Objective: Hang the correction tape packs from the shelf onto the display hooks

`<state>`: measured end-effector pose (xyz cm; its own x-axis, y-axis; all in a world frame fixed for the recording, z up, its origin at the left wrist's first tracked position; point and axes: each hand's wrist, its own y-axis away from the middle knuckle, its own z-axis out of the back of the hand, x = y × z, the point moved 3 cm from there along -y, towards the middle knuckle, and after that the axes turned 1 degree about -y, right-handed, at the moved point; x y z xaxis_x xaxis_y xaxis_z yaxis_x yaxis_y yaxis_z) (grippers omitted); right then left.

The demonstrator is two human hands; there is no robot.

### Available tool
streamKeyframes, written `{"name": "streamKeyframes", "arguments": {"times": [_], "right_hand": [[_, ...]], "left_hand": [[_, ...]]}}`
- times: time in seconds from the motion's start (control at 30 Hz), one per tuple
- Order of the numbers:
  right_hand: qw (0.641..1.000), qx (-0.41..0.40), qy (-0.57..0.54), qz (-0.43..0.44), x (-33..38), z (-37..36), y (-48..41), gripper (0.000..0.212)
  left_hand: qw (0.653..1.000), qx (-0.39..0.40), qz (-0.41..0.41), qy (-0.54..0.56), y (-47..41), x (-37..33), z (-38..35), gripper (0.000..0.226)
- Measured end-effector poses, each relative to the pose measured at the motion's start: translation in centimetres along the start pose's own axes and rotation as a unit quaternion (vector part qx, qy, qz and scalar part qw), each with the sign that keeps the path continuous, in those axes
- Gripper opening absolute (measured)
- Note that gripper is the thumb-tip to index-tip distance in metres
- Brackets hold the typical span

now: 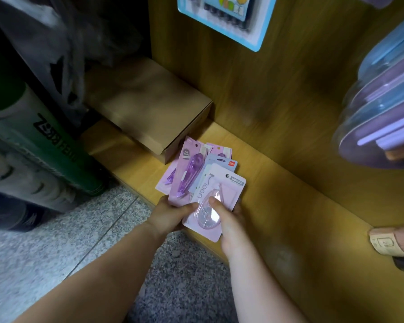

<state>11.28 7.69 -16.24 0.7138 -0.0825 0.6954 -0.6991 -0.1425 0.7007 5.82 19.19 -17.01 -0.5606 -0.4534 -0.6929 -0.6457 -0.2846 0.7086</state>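
Head view. A fanned stack of correction tape packs (197, 180) is held low over the front part of a wooden shelf (289, 206), just in front of a brown cardboard box (149, 106) that lies on the shelf.

The left hand (170, 215) is closed around the lower left edge of the stack, thumb laid across the front of the cards. The right hand (229, 220) is closed on the front pack (216, 201), thumb pressed on its clear blister and fingers hidden behind the card.

The front pack is a pale pink card with a round, clear dispenser. Its long axis runs from lower left to upper right, the hang hole at the upper right end, pointing toward the back panel (278, 78). Behind it a grey-blue pack (216, 162) is seen, tilted the same way. To the left, two purple packs (184, 173) with long pen-shaped dispensers are held nearly upright in the frame, hang holes at the top, dispenser tips pointing down toward the left hand. A further pink card edge shows behind them; its contents cannot be made out.

A blue blister card (226, 17) hangs on the back panel above. Stacked purple and blue packages (383, 101) hang at the right edge. A green cylinder (44, 145) leans at the left. Speckled stone floor (56, 241) is seen below the shelf edge.
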Motion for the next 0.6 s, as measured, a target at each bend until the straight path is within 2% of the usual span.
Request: {"name": "streamKeyframes", "arguments": {"times": [0.1,0.2,0.37,0.5,0.6], "right_hand": [[1.0,0.012,0.022,-0.01,0.1,0.5,0.5,0.048],[0.999,0.02,0.03,-0.015,0.4,1.2,1.2,0.046],[0.997,0.051,0.064,-0.003,1.4,2.2,2.9,0.038],[0.996,0.055,0.07,0.006,1.5,3.4,4.1,0.042],[0.994,0.076,0.078,0.017,2.0,3.5,5.2,0.04]], "left_hand": [[1.0,-0.005,0.014,-0.009,0.5,0.1,0.1,0.028],[0.999,-0.004,0.03,-0.027,1.0,-0.1,0.3,0.016],[0.992,0.014,0.07,-0.105,2.1,-0.1,0.3,0.051],[0.983,-0.009,0.08,-0.166,3.9,-0.1,0.7,0.046],[0.987,0.008,0.041,-0.155,4.7,-0.6,0.2,0.044]]}}
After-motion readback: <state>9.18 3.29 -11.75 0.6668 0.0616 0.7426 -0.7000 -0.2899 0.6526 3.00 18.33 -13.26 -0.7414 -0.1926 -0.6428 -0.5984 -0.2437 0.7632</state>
